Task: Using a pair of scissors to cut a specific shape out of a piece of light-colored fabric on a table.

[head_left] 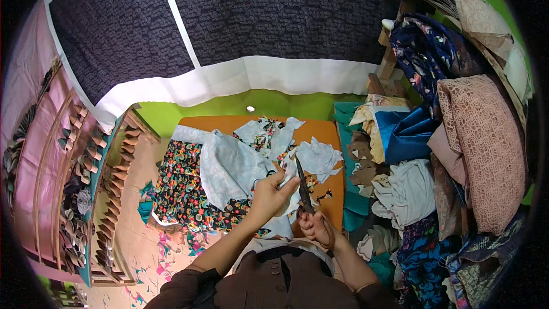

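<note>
My right hand [318, 229] is closed around the handles of dark scissors [305, 190], whose blades point away from me. My left hand [270, 195] pinches a pale piece of fabric [290, 166] between thumb and fingers, right beside the blades. To its left, a larger fabric piece lies folded with its pale reverse side [226, 163] up. Beneath that spreads black floral fabric [177, 186] with bright motifs. Cut fabric pieces [317, 155] lie piled just beyond the scissors, pale side up. All this rests on an orange-brown tabletop [333, 131].
Racks of shoe lasts [114, 189] stand at the left. Folded fabrics, including shiny blue cloth [407, 131] and pink lace [480, 154], are heaped at the right. Colourful scraps [166, 252] litter the tiled floor. A dark patterned curtain [280, 11] hangs at the back.
</note>
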A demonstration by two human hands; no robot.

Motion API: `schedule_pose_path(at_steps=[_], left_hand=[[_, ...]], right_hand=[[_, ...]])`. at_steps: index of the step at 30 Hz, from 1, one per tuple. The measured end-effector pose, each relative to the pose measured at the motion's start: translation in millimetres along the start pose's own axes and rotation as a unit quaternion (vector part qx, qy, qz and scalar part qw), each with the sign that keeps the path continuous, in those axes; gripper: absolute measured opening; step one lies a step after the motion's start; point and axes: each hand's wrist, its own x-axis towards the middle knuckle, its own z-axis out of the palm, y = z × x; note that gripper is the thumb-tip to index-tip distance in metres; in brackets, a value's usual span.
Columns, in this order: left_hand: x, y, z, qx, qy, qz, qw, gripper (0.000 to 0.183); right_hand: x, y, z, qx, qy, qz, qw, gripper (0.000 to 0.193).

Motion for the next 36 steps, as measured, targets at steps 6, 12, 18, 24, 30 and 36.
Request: schedule_pose_path(at_steps=[6,12,18,24,30,36], left_hand=[[2.2,9.4,-11.3,-0.007,-0.090,-0.028,0.995,0.024],[2.8,6.5,-11.5,-0.041,-0.108,-0.027,0.993,0.029],[5.9,-0.1,-24.5,-0.016,-0.157,-0.041,0.987,0.022],[2.6,2.4,-30.2,-0.057,-0.149,-0.040,0.986,0.021],[4.4,-3.7,-24.7,0.058,-0.051,0.026,0.997,0.027],[9.0,-8.8,-19.7,-0.030,0.013,0.057,0.998,0.022]], right_hand=[[-1.9,-8.5,-2.6,-0.014,0.005,0.012,1.000,0.064],[-2.2,-6.9,-6.3,-0.020,0.000,0.018,1.000,0.063],[3.4,-15.9,-1.7,-0.065,-0.011,-0.005,0.998,0.063],[3.2,-13.2,-6.0,-0.100,-0.014,0.006,0.995,0.063],[8.6,-15.6,-2.2,-0.174,0.042,-0.025,0.984,0.063],[24.2,0.9,-5.3,-0.227,0.084,-0.071,0.968,0.060]])
